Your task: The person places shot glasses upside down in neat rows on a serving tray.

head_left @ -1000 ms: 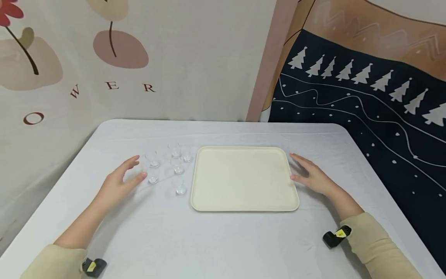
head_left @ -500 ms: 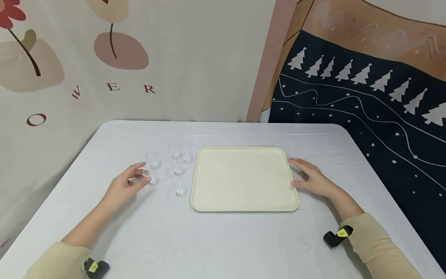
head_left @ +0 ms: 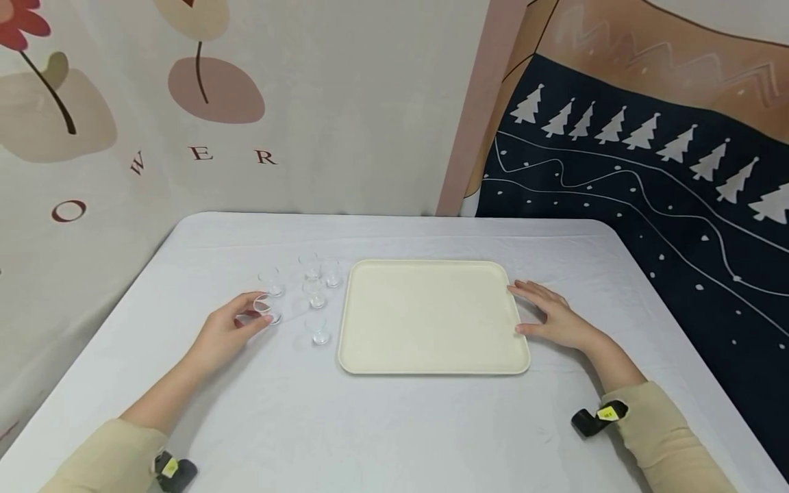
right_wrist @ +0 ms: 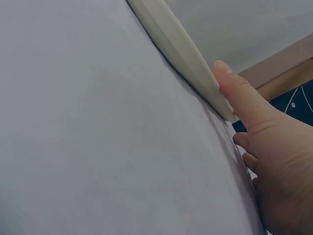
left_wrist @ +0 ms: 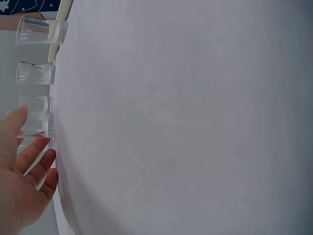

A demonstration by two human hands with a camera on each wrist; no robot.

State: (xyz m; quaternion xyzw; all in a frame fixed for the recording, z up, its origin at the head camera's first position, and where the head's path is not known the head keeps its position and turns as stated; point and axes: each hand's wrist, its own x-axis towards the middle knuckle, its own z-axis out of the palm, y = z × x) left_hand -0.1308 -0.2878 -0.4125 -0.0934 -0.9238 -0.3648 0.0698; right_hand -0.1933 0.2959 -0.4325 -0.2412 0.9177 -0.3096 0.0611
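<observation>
My left hand has its thumb and fingers around a small clear glass, the one nearest it at the left of the group. The glass stands upright with a thick base. In the left wrist view the left hand partly covers it. At the right edge of a cream rectangular tray is my right hand, its fingers and thumb spread along the rim. Seen from the right wrist, the thumb touches the tray's rim.
Several more clear glasses stand between the left hand and the tray, one nearer the front and another close to the tray's left side. A white cloth covers the table. Printed cloths hang behind it.
The left hand has moved right and slightly down, and its fingers have come around the nearest glass. The right hand has shifted slightly onto the tray's right rim. Tray and glasses have stayed in place.
</observation>
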